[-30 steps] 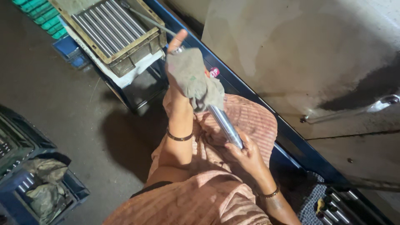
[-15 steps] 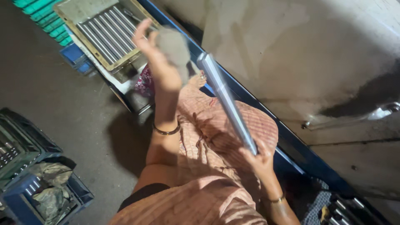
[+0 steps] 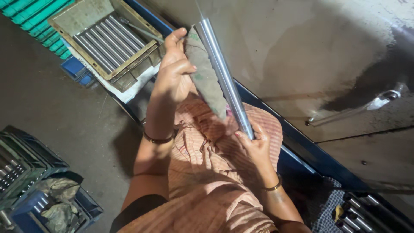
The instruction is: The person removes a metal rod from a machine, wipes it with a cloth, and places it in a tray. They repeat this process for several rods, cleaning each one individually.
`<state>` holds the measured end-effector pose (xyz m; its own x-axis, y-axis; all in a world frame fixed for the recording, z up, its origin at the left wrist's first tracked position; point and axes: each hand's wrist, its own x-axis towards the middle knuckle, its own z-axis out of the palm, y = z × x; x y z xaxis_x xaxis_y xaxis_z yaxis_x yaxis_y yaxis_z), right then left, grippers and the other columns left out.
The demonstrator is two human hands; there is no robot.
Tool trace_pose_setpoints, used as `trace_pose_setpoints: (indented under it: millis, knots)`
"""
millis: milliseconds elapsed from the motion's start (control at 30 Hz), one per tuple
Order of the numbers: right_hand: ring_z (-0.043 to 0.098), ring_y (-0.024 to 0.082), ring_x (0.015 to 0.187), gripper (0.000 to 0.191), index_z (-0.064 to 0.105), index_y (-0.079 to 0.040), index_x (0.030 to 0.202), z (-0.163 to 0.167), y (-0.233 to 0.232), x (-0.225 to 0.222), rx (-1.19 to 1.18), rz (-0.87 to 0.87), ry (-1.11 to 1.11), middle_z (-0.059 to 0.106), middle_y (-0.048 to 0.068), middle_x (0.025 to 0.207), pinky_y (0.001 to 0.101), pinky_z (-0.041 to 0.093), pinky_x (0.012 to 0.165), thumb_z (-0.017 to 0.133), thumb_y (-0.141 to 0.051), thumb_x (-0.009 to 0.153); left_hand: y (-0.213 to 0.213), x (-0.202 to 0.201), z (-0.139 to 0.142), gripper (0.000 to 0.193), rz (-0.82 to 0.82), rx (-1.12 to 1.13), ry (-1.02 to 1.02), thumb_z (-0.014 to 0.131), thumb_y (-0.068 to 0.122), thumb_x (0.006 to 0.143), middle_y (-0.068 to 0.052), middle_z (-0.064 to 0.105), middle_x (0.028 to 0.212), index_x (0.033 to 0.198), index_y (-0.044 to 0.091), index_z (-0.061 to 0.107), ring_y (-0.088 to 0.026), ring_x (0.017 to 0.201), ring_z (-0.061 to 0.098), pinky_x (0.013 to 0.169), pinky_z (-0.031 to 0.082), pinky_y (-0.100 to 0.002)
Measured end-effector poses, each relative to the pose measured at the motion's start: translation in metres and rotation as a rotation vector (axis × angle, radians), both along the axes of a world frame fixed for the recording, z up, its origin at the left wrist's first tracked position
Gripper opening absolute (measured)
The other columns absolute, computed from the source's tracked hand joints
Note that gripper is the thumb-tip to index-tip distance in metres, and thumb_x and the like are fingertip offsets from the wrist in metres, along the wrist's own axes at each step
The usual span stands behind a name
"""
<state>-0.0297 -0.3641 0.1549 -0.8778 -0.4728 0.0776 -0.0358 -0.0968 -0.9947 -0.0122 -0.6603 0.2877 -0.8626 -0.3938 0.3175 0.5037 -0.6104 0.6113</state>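
So the person is sitting on the floor with a shiny steel rod [image 3: 224, 77] held up at a slant in front of them. The right hand [image 3: 254, 144] has the lower end, fingers curled around it just above the lap, which is covered in pinkish striped cloth [image 3: 202, 181]. From there the rod runs up and away to the left, and its top end pokes past the fingertips of the other hand.

The left hand [image 3: 174, 71] is up near the top of the rod and has a grey-green rag [image 3: 207, 80] pinched between thumb and fingers. The rag hangs down along the left side of the rod, pressed right against it. Can't really tell if the fingers wrap around the rod itself or only the rag. There's a bangle on each wrist.

Behind the left hand sits a tray [image 3: 82, 19] with a neat row of similar rods [image 3: 110, 41] lying side by side, resting on some white sheeting. Green crates [image 3: 32, 13] are stacked at the top left corner. Down at the bottom left is a blue crate [image 3: 82, 207] with crumpled rags in it, next to dark crates holding more rods. A blue rail [image 3: 302, 149] runs diagonally behind the person, and bottom right there's another bunch of rods [image 3: 366, 211], end-on, on a checked cloth.
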Motion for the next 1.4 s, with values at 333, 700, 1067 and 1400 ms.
trace_pose_setpoints:
  millis: [333, 700, 1067, 1400]
  knots:
    - [0.053, 0.002, 0.057, 0.053, 0.06, 0.003, 0.137, -0.003, 0.007, 0.003, -0.105, 0.124, -0.125, 0.065, -0.001, 0.082, 0.0185, 0.04, 0.048, 0.077, 0.0, 0.087, 0.036, -0.022, -0.015, 0.093, 0.543, -0.522, 0.273, 0.087, 0.021, 0.091, -0.006, 0.034, 0.16, 0.162, 0.012, 0.028, -0.02, 0.145, 0.042, 0.125, 0.033, -0.037]
    - [0.054, 0.002, 0.068, 0.051, 0.061, 0.001, 0.137, 0.036, -0.024, 0.017, 0.041, 0.04, 0.059, 0.069, -0.001, 0.092, 0.0177, 0.043, 0.055, 0.077, -0.004, 0.089, 0.08, -0.012, -0.001, 0.086, 0.143, 0.01, 0.239, 0.073, 0.04, 0.098, -0.029, 0.048, 0.152, 0.161, 0.008, 0.025, -0.038, 0.122, 0.064, 0.096, 0.055, -0.053]
    - [0.061, 0.007, 0.103, 0.042, 0.063, 0.003, 0.131, 0.069, -0.031, -0.001, -0.004, -0.01, 0.298, 0.067, 0.003, 0.113, 0.0238, 0.051, 0.091, 0.076, 0.0, 0.091, 0.099, -0.004, -0.017, 0.076, -0.066, -0.249, 0.194, 0.071, 0.045, 0.098, -0.026, 0.066, 0.13, 0.149, -0.002, 0.042, -0.035, 0.124, 0.068, 0.109, 0.058, -0.052]
    - [0.066, 0.018, 0.1, 0.064, 0.066, 0.003, 0.109, 0.05, -0.031, -0.048, -0.428, 0.078, 0.124, 0.068, 0.009, 0.101, 0.0353, 0.055, 0.101, 0.044, -0.057, 0.113, 0.086, 0.004, -0.024, 0.038, -0.149, 0.322, 0.009, 0.062, 0.039, 0.104, -0.013, 0.062, 0.083, 0.113, 0.003, 0.054, -0.033, 0.086, 0.072, 0.081, 0.062, -0.053]
